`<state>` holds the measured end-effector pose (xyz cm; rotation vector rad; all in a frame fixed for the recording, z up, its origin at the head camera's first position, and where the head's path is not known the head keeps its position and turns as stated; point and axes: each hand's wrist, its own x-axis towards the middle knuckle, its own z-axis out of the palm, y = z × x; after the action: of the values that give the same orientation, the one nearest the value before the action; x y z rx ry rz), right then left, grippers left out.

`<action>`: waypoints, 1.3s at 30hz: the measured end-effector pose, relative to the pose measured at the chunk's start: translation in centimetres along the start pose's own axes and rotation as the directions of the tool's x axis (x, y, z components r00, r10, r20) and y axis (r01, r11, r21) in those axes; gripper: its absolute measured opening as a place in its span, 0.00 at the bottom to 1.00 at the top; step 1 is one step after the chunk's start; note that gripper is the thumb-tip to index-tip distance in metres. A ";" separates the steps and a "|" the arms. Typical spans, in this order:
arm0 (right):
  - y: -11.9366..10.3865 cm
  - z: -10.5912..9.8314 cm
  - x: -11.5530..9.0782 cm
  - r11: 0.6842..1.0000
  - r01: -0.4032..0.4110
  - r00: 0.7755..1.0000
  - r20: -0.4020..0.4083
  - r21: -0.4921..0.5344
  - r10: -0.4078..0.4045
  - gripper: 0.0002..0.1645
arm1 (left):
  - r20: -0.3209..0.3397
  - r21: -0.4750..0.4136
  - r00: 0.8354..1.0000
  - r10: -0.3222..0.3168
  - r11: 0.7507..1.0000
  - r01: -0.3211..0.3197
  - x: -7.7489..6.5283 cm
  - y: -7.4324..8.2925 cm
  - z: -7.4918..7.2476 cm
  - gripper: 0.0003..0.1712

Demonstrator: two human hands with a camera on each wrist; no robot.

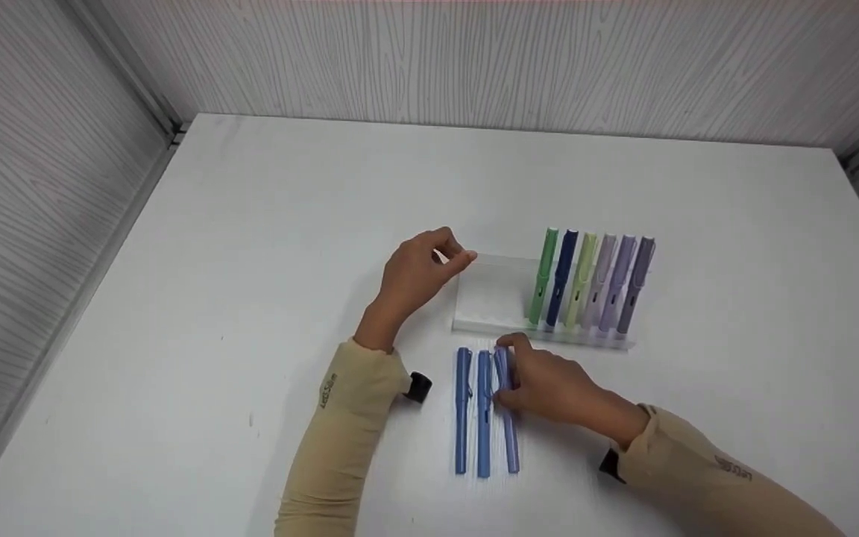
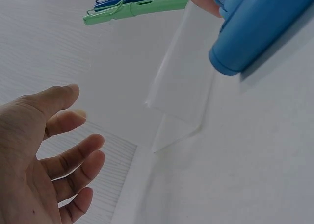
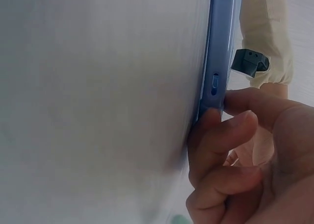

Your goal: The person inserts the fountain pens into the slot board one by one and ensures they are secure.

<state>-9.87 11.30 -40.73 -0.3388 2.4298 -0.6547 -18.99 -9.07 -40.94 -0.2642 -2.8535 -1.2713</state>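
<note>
At the upper left corner of a clear pen stand, my left hand pinches the edge between thumb and index finger. The other left fingers are loosely bent beside the panel. My right hand grips a light purple pen near its capped end, thumb on one side and fingertips on the other. This pen lies along the table. Two blue pens, one on the left and one in the middle, lie beside it, roughly parallel.
Several capped pens lean in the stand's right part, among them a green pen, a dark blue pen and a dark purple pen. The white table meets a wood-grain panel at the back.
</note>
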 end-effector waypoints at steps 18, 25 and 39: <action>0.9 -0.2 -0.9 0.997 0.079 0.996 -0.036 0.014 -0.078 0.41 | 0.008 0.021 1.000 -0.025 0.999 0.025 0.1 0.1 0.0 0.16; 1.2 -0.8 -1.5 0.990 0.141 0.989 -0.055 0.023 -0.140 0.40 | 0.011 0.018 1.000 -0.023 1.000 0.023 0.0 0.1 0.0 0.15; 1.2 -2.4 -2.6 0.966 0.244 0.966 -0.110 0.081 -0.234 0.39 | 0.007 0.000 1.000 -0.018 1.000 0.018 -0.1 0.1 -0.1 0.15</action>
<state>-9.37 14.21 -38.47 -0.5801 2.4638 -0.9078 -18.92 -9.09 -40.85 -0.2435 -2.8682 -1.2766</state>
